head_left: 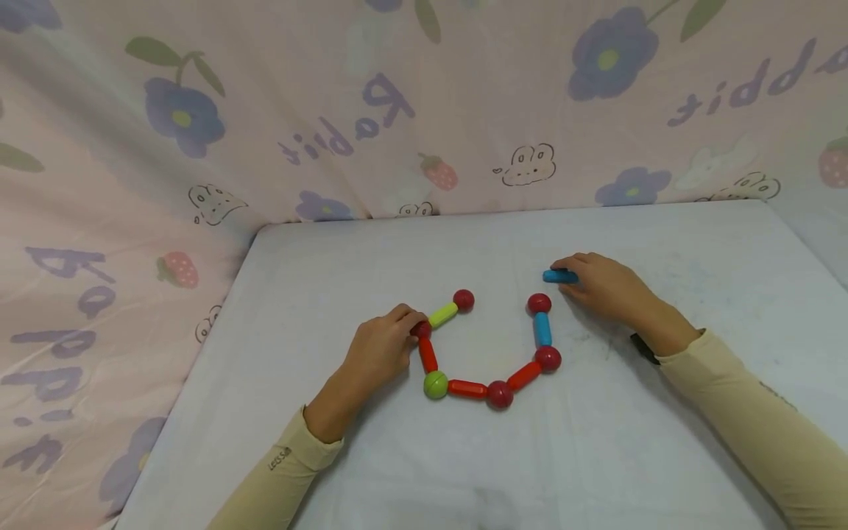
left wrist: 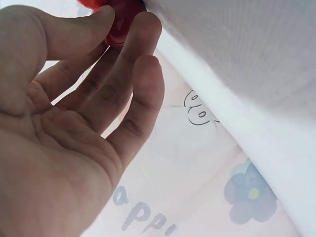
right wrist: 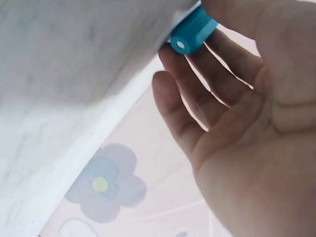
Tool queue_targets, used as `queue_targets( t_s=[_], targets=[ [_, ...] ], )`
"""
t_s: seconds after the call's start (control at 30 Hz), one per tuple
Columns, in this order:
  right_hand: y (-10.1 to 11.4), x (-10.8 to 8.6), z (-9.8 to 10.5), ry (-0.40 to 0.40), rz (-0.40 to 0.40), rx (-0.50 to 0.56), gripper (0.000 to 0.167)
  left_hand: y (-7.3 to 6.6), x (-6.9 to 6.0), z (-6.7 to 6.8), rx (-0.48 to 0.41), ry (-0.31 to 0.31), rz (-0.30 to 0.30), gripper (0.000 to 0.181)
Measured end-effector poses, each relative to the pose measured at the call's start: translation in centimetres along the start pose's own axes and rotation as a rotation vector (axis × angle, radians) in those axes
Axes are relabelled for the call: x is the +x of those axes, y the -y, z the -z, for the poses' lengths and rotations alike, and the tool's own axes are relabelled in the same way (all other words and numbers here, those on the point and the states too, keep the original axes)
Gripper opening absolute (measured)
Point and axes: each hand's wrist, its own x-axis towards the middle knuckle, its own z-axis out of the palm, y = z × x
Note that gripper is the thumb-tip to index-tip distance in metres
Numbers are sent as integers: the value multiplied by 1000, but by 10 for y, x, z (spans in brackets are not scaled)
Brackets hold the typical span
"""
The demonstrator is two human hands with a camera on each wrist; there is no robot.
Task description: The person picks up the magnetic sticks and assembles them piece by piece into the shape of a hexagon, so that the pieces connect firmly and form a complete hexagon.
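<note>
My left hand (head_left: 380, 344) pinches a dark red ball (left wrist: 125, 22) at the left side of a chain of balls and rods. From that ball a yellow-green rod (head_left: 443, 316) runs up to another red ball (head_left: 464, 300). Below it come a red rod (head_left: 428, 355), a green ball (head_left: 436, 385), more red rods and a red ball (head_left: 500, 395). The right side rises through a red ball (head_left: 548, 359) and a blue rod (head_left: 543, 329) to a red ball (head_left: 539, 303). Just above that end, my right hand (head_left: 606, 288) pinches a loose blue rod (right wrist: 192, 33) between thumb and fingers.
The chain lies as an open U on a white-covered table (head_left: 331, 272). A pink printed cloth (head_left: 464, 103) hangs behind the table and along its left side. A dark band (head_left: 644, 348) sits at my right wrist.
</note>
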Motion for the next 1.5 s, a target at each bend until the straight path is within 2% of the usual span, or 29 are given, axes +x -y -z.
queue_targets(
  t_s=[0.5, 0.8, 1.07, 1.33, 1.5],
  targets=[
    [1, -5, 2, 2, -5, 62, 41, 0, -3, -1, 9, -14, 16, 31],
    [0, -9, 3, -38, -18, 120, 38, 1, -2, -1, 14, -33, -17, 32],
    [6, -13, 13, -180, 29, 145, 38, 0, -1, -1, 16, -23, -7, 32],
    [17, -10, 5, -172, 63, 225, 37, 1, -1, 0, 15, -19, 1, 31],
    [25, -9, 2, -173, 98, 210, 37, 0, 0, 1, 7, -25, -7, 31]
  ],
)
